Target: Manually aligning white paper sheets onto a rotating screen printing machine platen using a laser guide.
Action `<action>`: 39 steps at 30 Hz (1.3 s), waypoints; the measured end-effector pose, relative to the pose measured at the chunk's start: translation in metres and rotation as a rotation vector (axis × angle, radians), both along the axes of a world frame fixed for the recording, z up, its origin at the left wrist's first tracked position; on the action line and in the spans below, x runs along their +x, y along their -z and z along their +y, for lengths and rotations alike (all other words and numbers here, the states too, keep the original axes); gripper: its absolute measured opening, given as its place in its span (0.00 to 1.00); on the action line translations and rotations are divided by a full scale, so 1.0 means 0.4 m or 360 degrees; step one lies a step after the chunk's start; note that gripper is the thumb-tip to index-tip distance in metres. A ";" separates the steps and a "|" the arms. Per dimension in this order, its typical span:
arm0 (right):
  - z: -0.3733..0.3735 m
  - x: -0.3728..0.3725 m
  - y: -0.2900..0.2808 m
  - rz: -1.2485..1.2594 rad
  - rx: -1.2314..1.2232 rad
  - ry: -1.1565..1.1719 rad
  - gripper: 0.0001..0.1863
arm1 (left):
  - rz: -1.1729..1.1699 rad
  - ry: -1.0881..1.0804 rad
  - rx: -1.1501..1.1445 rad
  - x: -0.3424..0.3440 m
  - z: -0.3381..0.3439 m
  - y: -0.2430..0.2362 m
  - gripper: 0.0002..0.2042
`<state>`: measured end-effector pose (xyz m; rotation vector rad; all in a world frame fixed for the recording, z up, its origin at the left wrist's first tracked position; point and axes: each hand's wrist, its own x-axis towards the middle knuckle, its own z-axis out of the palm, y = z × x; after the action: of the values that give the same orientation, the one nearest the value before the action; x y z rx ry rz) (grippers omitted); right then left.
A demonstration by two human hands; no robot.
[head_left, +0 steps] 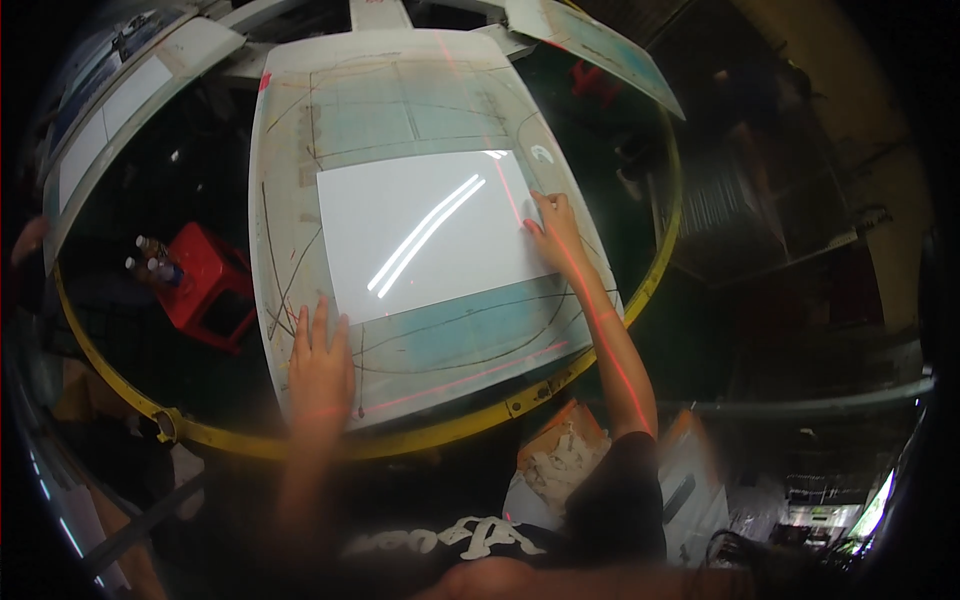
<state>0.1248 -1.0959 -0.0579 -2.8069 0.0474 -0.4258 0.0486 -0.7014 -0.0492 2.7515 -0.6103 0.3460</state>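
Note:
A glossy white rectangular sheet lies flat on a large pale board with rounded corners, blue-green stains and dark drawn lines. Two bright bands of reflected light cross the sheet. My left hand rests on the board's near left part, fingers spread, just below the sheet's near left corner. At the sheet's right edge is my right hand, its thumb and forefinger apart and their tips touching the edge. Thin red light lines run over the board, the sheet's right side and my right forearm.
A yellow ring rail curves around beneath the board. Similar boards stand at the far left and far right. On the left, a red stool carries several bottles. Below the rail sits an open box of crumpled pale material.

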 end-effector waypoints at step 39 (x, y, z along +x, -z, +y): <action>0.079 -1.371 -0.001 -0.0358 -0.0258 0.1468 0.15 | 0.2221 0.3315 -0.1820 -0.360 -0.024 -0.269 0.05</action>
<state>-0.4234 -1.0644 -0.0574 -2.6958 1.3261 -0.9630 -0.0955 -0.7109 0.0583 0.0568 -1.4467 -1.1019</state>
